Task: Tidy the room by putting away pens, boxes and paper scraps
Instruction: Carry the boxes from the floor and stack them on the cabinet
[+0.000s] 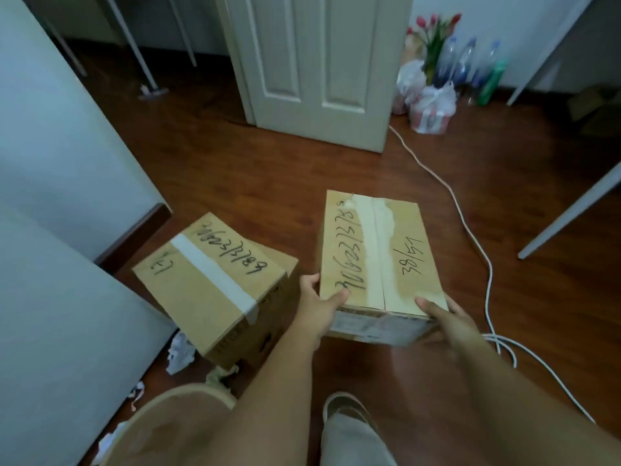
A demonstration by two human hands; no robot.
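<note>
Standing along the left edge: a pale wall point(57, 156) with a dark skirting point(134, 233), closing off that side. Lying near its foot, at the near left: paper scraps point(179, 353), crumpled white, touching the near corner of the left box point(215, 287). Sitting tilted there, taped and scribbled on, close to the wall, apparently resting on a second box point(284, 264) peeking out behind it.

Stretching between the two cartons and far toward the door point(319, 68): bare wooden floor point(268, 169), open for moving.

Gripping the right box point(376, 260) at its near left corner: left hand point(319, 302), thumb lying on the top face, fingers curling round the left side. Clasping the near right corner: right hand point(443, 317), thumb on the top, remaining fingers wrapping under or behind, hidden. Hard telling whether that carton is resting on the floor or lifted.

Snaking along the right: a white cable point(470, 237), running from the door to a coil just beside the right hand. Slanting in at the far right: a white table leg point(571, 213). Crowding the far right corner: bags point(430, 105), bottles point(467, 65) and tulips point(433, 28).
</note>
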